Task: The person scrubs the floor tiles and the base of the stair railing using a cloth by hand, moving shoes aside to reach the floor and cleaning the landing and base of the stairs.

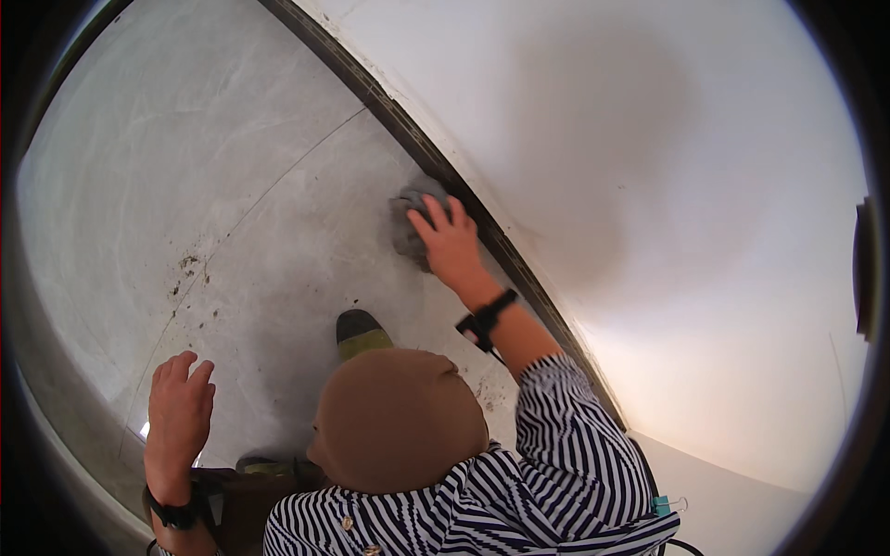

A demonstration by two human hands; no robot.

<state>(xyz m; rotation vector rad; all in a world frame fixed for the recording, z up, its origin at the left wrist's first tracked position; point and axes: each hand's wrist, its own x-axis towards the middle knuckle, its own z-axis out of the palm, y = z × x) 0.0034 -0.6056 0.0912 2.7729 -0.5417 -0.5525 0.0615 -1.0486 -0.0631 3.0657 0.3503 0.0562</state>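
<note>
My right hand (450, 243) presses a bunched grey cloth (415, 226) to the grey tiled floor (278, 174), beside the foot of the wall. Its fingers are spread over the cloth, and both look slightly blurred. A dark skirting board (480, 215) runs along the wall just to the right of that hand. Off at the lower left, my left hand (181, 399) hangs with nothing in it, its fingers slightly bent and a little apart. The palm side of the left hand is hidden.
Dark crumbs of dirt (188, 264) lie near a tile joint at left, with more specks (490, 396) by my bent brown-clad knee (400, 420). An olive shoe with a dark toe (361, 332) stands ahead of the knee. The white wall (626, 174) rises along the right.
</note>
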